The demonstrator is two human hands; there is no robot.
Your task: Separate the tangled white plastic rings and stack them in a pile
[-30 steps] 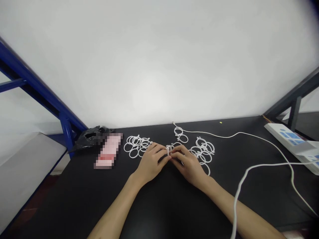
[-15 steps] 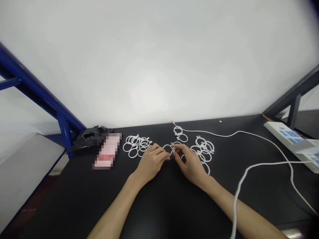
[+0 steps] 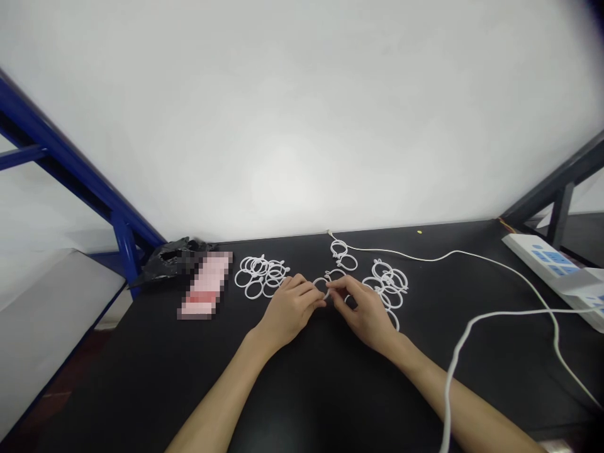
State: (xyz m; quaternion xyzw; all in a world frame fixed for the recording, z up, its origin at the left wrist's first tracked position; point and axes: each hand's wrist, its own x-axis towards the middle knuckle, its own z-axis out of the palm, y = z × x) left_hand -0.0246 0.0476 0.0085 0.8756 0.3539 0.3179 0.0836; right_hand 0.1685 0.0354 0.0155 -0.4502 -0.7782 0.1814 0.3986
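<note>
Between my two hands, just above the black tabletop, is a thin white ring (image 3: 321,280), which looks like a curtain ring. My left hand (image 3: 293,306) grips its left side with the fingers closed. On its right edge, my right hand (image 3: 361,308) pinches with thumb and forefinger; the exact spot is partly covered by the fingertips. Just behind my right fingertips lies another white ring (image 3: 338,270). A pile of white rings with small eyelets (image 3: 253,289) lies left of my left hand. Further rings (image 3: 397,277) lie beside my right hand, partly hidden by it.
Two more rings (image 3: 348,263) lie farther back, near a white cable (image 3: 415,258) crossing the table. At left are a black plastic bag (image 3: 163,267) and a pixelated pink packet (image 3: 207,280). A white-and-blue box (image 3: 547,258) stands at right. Another cable (image 3: 460,346) passes over my right forearm.
The view has shifted slightly. Both hands stay at the same ring, with only small finger movements; the right thumb and forefinger are now closer together on its edge.
</note>
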